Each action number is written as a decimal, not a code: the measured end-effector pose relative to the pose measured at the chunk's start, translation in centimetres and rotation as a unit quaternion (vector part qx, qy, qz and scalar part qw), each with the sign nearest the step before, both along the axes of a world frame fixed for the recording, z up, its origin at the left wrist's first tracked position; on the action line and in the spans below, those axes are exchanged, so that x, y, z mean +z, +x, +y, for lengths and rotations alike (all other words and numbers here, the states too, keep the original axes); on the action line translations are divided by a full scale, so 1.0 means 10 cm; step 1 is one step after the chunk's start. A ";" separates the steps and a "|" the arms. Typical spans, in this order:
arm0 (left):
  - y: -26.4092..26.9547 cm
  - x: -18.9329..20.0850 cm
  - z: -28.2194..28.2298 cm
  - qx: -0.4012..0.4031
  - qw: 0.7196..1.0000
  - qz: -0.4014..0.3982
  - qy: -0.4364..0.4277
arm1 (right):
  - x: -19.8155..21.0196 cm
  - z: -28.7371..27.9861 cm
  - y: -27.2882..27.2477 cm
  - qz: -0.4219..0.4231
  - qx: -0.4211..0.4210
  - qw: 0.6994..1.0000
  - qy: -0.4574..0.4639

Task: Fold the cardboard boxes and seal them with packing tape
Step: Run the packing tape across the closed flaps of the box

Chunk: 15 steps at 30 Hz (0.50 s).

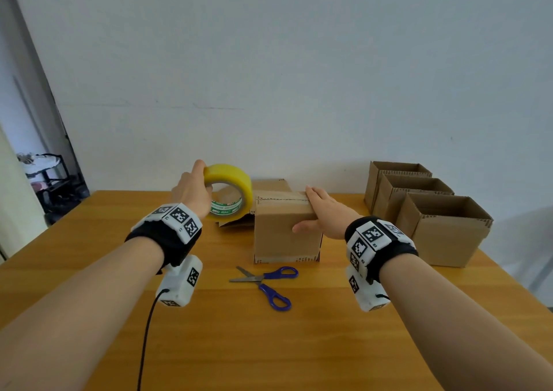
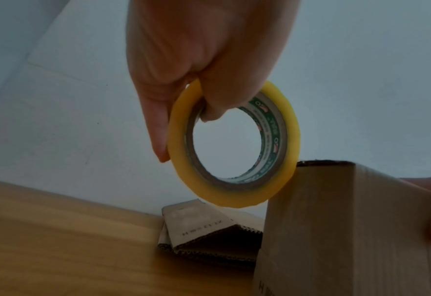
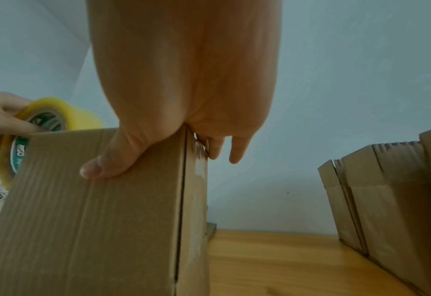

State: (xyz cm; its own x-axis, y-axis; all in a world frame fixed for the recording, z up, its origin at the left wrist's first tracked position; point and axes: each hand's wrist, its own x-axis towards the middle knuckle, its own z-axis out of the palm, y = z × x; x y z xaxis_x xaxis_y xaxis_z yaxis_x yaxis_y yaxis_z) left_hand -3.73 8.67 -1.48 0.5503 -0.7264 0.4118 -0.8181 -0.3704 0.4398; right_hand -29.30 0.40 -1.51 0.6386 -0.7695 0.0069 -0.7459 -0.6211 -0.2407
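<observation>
A closed cardboard box (image 1: pixel 284 235) stands in the middle of the wooden table (image 1: pixel 89 271), with a strip of tape along its top seam. My left hand (image 1: pixel 191 191) grips a yellow roll of packing tape (image 1: pixel 230 191) at the box's top left edge, fingers through the core (image 2: pixel 209 112). The roll (image 2: pixel 234 144) touches the box's corner (image 2: pixel 336 200). My right hand (image 1: pixel 321 212) clasps the box's top right corner, thumb (image 3: pixel 102 166) on the near face (image 3: pixel 95 220), fingers (image 3: pixel 237 152) over the far side. The roll (image 3: pixel 54 114) shows behind the box.
Blue-handled scissors (image 1: pixel 269 284) lie open on the table in front of the box. Flattened cardboard (image 1: pixel 236 223) lies behind the box to the left. Three open-topped boxes (image 1: pixel 443 226) stand in a row at the right rear. A wall rises behind the table.
</observation>
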 end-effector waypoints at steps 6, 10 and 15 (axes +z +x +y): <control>-0.01 -0.11 -0.01 -0.016 0.999 0.029 -0.011 | -0.01 -0.01 -0.01 0.016 -0.006 1.000 0.001; -0.01 -0.15 0.00 -0.019 0.999 0.034 -0.010 | 0.00 0.01 0.02 0.048 -0.017 0.998 -0.041; 0.00 -0.15 0.01 -0.022 0.999 0.037 -0.013 | -0.02 0.16 0.28 0.032 0.042 0.990 -0.128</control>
